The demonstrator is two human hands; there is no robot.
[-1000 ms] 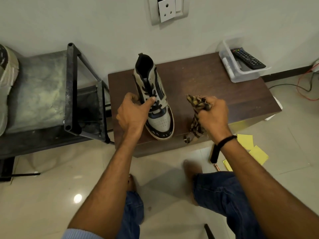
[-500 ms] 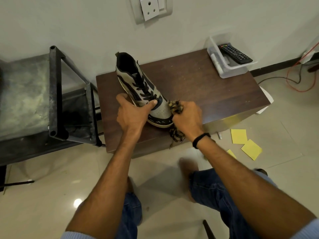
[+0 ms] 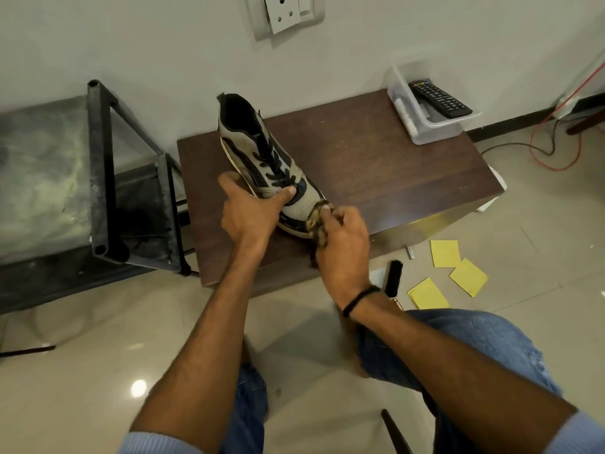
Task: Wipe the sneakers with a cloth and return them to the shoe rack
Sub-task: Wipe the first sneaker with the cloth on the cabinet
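A high-top sneaker (image 3: 262,158), beige with black laces and dark trim, stands on the low brown table (image 3: 376,165), its toe pointing toward me. My left hand (image 3: 248,211) grips it around the forefoot, thumb across the lowest laces. My right hand (image 3: 340,237) holds a bunched brown-and-yellow checked cloth (image 3: 316,221) and presses it against the toe cap. The dark metal shoe rack (image 3: 104,178) stands to the left of the table.
A clear plastic box (image 3: 425,126) with a remote control sits at the table's far right corner. On the floor to the right lie a black shoe brush (image 3: 393,278), yellow paper squares (image 3: 458,267) and red cables (image 3: 556,152). My knees are below.
My right hand has brought the cloth from beside the shoe onto its toe. The sneaker has turned a little, toe now angled to the right, still held by my left hand.
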